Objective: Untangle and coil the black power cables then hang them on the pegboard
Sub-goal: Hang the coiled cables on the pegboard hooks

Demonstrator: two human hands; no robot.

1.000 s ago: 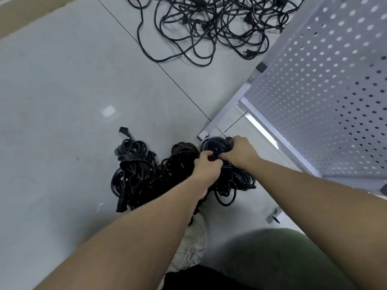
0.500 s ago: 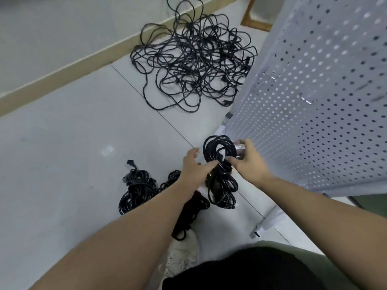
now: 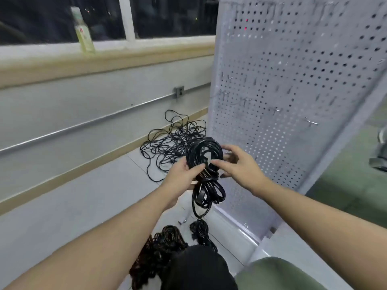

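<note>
A: Where's the coiled power cable [image 3: 204,155]?
B: Centre of frame, lifted off the floor, held up just in front of the pegboard [image 3: 293,101] on the right.

A: Grip state?
B: Left hand [image 3: 184,174] holds the bundle at its wrapped waist, thumb over the front, fingers behind. Right hand [image 3: 238,166] is at the upper loop's right side, fingers spread and only lightly curled; looks like touching and steadying, not clamping.

A: Why held like that?
B: Probably to keep the top loop open and facing the board so it can slip over a hook. Lower loops hang free below the left hand.

A: Hooks?
B: Several small metal hooks [image 3: 312,122] across the board's middle, all bare. Nothing hung yet.

A: What's left?
B: Tangled cable pile [image 3: 167,141] on the floor by the wall, centre, behind the held coil. More coiled bundles [image 3: 167,245] on the floor at bottom centre, near the person's knee.

A: Risk?
B: Loop is bunched and narrow; it may miss a short hook, or the wrap may loosen.

A: Other stuff?
B: Bottle [image 3: 83,32] on the window sill, upper left. Wall outlet [image 3: 178,91] mid-frame.
</note>
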